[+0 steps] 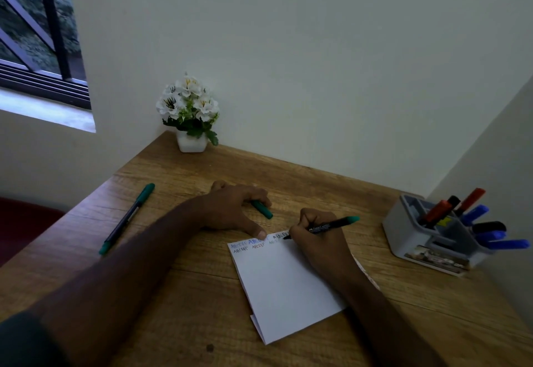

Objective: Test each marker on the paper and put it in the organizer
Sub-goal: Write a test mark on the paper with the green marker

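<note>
A folded white paper (284, 286) lies on the wooden desk (178, 303), with rows of letters written along its top edge. My right hand (318, 240) grips a black marker with a green end (331, 225), its tip touching the paper's top edge. My left hand (233, 208) rests on the desk, its thumb pressing the paper's top corner and its fingers curled round a green cap (262, 209). Another green-capped marker (127, 218) lies at the left of the desk. A grey organizer (403, 231) at the right holds several red, blue and black markers.
A white pot of white flowers (191, 116) stands in the desk's far corner against the wall. A window is at the upper left. A wall runs close behind the organizer on the right.
</note>
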The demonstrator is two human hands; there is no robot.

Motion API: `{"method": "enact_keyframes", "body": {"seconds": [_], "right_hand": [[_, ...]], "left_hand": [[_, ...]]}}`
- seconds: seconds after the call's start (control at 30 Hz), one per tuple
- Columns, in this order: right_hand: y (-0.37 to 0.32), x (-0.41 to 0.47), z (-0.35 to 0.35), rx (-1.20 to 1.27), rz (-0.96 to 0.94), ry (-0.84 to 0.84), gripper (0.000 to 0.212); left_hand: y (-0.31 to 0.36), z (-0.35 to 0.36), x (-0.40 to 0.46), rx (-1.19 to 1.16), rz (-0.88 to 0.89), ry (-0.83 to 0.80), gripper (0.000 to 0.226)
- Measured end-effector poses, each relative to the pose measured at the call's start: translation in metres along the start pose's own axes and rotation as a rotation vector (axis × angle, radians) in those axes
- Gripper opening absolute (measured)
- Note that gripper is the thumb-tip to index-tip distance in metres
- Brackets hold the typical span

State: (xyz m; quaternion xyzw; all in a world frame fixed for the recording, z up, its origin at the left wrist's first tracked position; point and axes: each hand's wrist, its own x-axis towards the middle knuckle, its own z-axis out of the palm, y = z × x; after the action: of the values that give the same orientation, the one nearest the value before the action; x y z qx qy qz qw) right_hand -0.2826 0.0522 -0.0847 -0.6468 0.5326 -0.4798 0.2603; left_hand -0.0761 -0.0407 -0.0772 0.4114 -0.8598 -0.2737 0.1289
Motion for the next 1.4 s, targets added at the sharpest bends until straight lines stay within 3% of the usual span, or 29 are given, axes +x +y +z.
{"method": "enact_keyframes", "body": {"seconds": [0.33,1.13,1.2,1.4], "right_hand": [[0.002,0.0,-0.001,-0.036,0.01,-0.019,0.043],[0.0,0.001,0.001,-0.027,0.023,-0.028,0.038],[-0.001,0.001,0.0,-0.005,0.046,-0.032,0.034],[-0.006,0.002,-0.011,0.159,0.068,0.05,0.026]], "left_hand": [[0.002,0.001,-0.001,0.034,0.0,-0.002,0.071],[-0.001,0.0,-0.001,0.045,-0.003,0.005,0.072],[-0.001,0.0,-0.001,0.034,0.003,0.027,0.067],[-0.005,0.002,0.002,-0.014,0.054,0.186,0.023]]}}
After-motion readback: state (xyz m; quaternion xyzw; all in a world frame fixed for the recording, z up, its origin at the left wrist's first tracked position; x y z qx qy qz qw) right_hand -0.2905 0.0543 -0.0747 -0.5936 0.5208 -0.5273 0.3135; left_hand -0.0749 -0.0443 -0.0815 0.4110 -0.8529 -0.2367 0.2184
